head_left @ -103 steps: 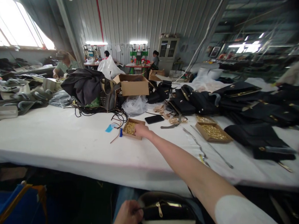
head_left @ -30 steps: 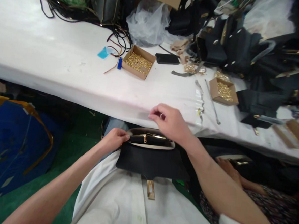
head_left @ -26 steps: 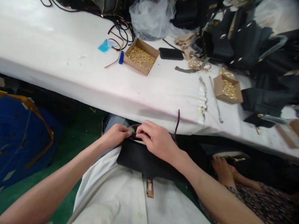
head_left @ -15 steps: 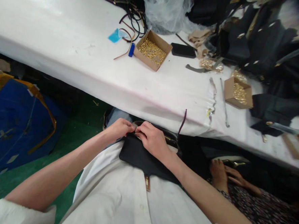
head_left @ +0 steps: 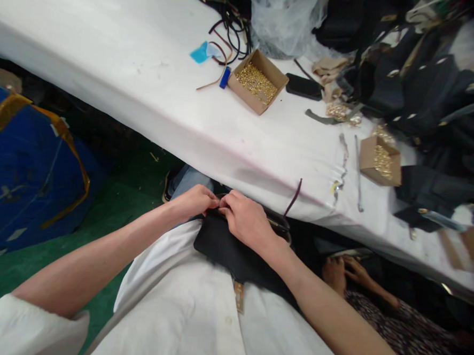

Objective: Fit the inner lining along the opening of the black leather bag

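Observation:
A black bag (head_left: 236, 255) lies across my lap, below the table edge, with a small metal tag (head_left: 239, 295) hanging from its near side. At the bag's upper left edge my left hand (head_left: 202, 201) has its thumb and fingers pinched together. Close beside it, almost touching, my right hand (head_left: 240, 216) bends its fingers over the same edge, thumb against fingertips. Whatever small part sits between the fingertips is too small to tell. A dark zipped opening shows to the right, partly under my right hand.
The white-covered table (head_left: 208, 127) bears a box of gold studs (head_left: 255, 85), a smaller box (head_left: 378, 162), a phone (head_left: 304, 87), a metal rod (head_left: 358, 174) and black bags (head_left: 404, 75). Another person's hands (head_left: 341, 272) are at the lower right; a blue sack (head_left: 23, 180) stands left.
The camera view has shifted, so the things on the table appear further right. Both my hands remain at the bag's edge, still close together.

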### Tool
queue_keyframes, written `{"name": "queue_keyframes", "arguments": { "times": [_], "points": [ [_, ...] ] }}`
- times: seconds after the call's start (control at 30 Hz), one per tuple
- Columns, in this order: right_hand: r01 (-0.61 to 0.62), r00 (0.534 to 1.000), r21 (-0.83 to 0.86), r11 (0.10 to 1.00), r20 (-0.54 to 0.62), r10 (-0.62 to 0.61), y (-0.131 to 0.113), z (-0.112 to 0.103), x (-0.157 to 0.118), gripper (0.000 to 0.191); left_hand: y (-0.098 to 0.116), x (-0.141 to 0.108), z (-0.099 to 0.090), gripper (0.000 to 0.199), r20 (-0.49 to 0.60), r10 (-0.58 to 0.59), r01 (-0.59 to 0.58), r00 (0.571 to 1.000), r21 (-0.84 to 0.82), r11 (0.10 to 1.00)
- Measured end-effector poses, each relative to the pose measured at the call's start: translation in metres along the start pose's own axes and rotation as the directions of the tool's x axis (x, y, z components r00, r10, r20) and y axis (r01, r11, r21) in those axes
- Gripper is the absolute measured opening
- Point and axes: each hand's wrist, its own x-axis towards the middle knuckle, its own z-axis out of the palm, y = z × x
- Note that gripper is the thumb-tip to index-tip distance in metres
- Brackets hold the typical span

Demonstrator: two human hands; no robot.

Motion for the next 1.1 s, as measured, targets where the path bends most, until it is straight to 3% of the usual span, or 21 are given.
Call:
{"name": "queue_keyframes", "arguments": {
  "times": [0.17,0.4,0.67,1.1],
  "points": [
    [0.059,0.997,0.188,0.98,-0.05,-0.05,-0.004,0.012,-0.008,0.01,-0.008,-0.004,-0.001,0.023,-0.032,-0.018,0.018,0.999,-0.002,1.0],
    [0.057,0.986,0.331,0.942,-0.165,-0.002,-0.01,0.03,-0.018,0.014,-0.012,-0.006,-0.001,0.019,-0.061,-0.003,0.002,0.998,-0.005,1.0],
    [0.056,0.978,0.379,0.924,-0.205,0.025,-0.012,0.036,-0.017,0.014,-0.016,-0.014,-0.004,0.022,-0.032,0.01,-0.013,0.999,-0.103,0.995],
    [-0.003,0.978,0.398,0.917,-0.19,0.085,-0.016,0.032,-0.013,0.01,-0.018,-0.02,-0.003,0.027,-0.057,0.053,-0.051,0.997,0.025,0.998]
  ]
}}
